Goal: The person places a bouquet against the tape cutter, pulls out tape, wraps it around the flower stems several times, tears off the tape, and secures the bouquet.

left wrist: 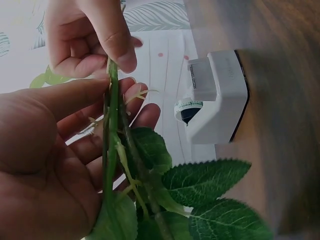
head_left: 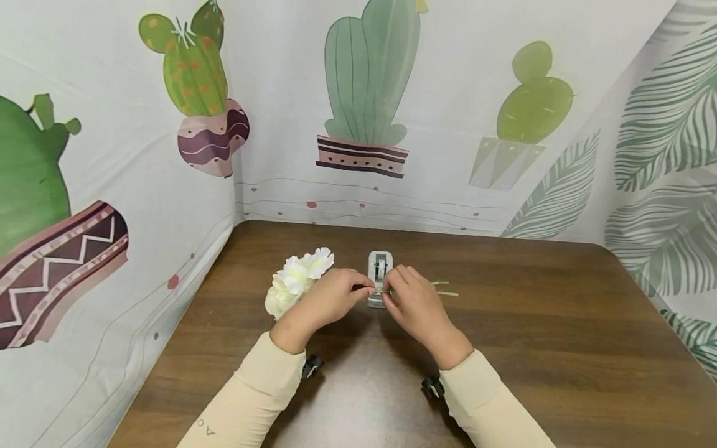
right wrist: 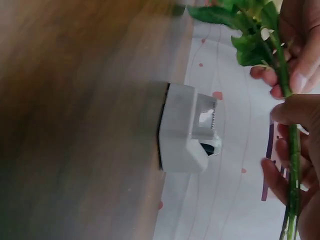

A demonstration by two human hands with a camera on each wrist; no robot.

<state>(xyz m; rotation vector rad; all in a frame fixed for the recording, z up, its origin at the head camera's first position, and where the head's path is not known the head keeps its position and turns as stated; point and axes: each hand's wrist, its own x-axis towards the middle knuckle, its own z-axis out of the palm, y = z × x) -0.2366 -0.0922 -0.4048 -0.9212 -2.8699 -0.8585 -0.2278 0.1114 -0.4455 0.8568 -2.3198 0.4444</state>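
Note:
Both hands hold a bunch of artificial flowers over the brown table (head_left: 532, 323). My left hand (head_left: 330, 297) grips the green stems (left wrist: 111, 150) near the leaves (left wrist: 200, 190), with the white blooms (head_left: 299, 277) lying to its left. My right hand (head_left: 411, 298) pinches the same stems (right wrist: 290, 130) a little further along; the stem ends (head_left: 445, 288) stick out to its right. A small white tape dispenser (head_left: 379, 274) stands on the table just behind the hands, also seen in the left wrist view (left wrist: 217, 97) and the right wrist view (right wrist: 187, 127).
Printed cactus and leaf backdrops (head_left: 364, 93) wall in the table on the left, back and right. Bare tabletop stretches to the right and toward the front edge.

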